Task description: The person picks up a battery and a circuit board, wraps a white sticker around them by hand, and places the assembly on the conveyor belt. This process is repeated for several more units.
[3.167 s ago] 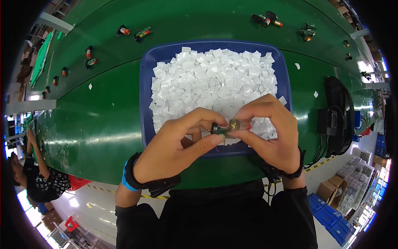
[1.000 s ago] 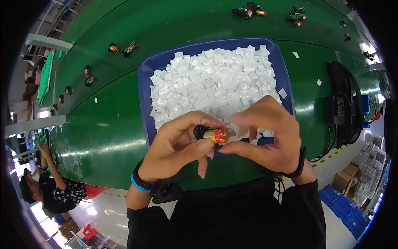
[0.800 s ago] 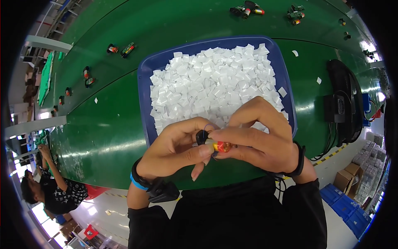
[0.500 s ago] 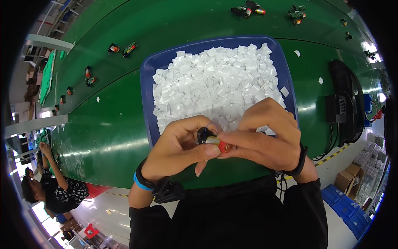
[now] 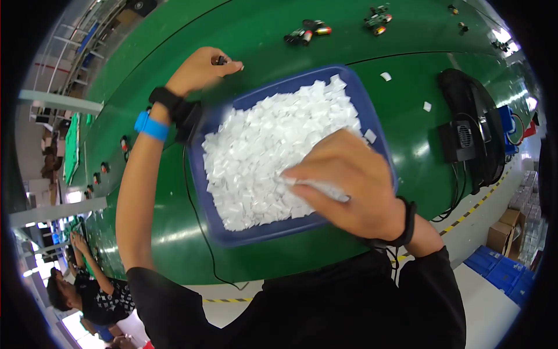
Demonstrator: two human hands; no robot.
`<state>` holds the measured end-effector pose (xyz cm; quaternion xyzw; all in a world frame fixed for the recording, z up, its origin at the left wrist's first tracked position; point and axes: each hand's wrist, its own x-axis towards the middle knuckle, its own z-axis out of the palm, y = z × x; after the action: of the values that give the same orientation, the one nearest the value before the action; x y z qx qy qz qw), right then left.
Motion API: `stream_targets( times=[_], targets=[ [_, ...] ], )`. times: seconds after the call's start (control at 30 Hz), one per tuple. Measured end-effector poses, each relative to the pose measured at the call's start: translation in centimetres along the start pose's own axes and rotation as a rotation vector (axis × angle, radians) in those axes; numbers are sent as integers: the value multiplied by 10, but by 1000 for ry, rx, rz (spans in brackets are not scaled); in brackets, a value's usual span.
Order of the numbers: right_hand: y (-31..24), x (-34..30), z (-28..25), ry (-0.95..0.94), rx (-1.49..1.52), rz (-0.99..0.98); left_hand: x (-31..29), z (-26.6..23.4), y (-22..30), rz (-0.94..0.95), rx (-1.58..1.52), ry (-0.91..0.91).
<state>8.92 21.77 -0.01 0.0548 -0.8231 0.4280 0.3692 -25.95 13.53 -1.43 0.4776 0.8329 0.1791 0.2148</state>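
Observation:
My left hand [image 5: 204,71] reaches out past the far left side of the blue tray [image 5: 224,237], fingers curled round a small black part [image 5: 219,60]. The rest of that part is hidden in the fingers. Low over the heap of white square pieces [image 5: 273,136] in the tray, my right hand [image 5: 354,183] has its thumb and forefinger pinched at a white piece [image 5: 287,180]; blur softens the fingertips.
Small assemblies with green boards and coloured cylinders [image 5: 378,22] lie along the green table [image 5: 279,262]. Right of the tray are a black bag [image 5: 479,128] and a black box with cables [image 5: 457,141]. A thin cable [image 5: 200,227] runs left of the tray. Another person [image 5: 87,285] works at far left.
My left hand has moved from in front of me to the far left, away from my right hand. The right hand has lowered toward the white pieces. The view has turned and shifted.

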Motion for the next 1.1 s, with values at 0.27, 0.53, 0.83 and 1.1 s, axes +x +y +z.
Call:
stream_targets(
  times=[0.27, 0.53, 0.83, 1.1],
  targets=[
    [6, -13, 5, -86, -58, -33, 111, 46, 36, 525, 321, 164],
    [12, -10, 13, -66, -43, -22, 113, 43, 59, 338, 378, 27],
    [4, -1, -6, 30, 1, 112, -122, 21, 117, 38, -814, -211],
    [-1, -13, 13, -303, 227, 457, -215, 92, 128, -145, -1165, -18]
  ],
)
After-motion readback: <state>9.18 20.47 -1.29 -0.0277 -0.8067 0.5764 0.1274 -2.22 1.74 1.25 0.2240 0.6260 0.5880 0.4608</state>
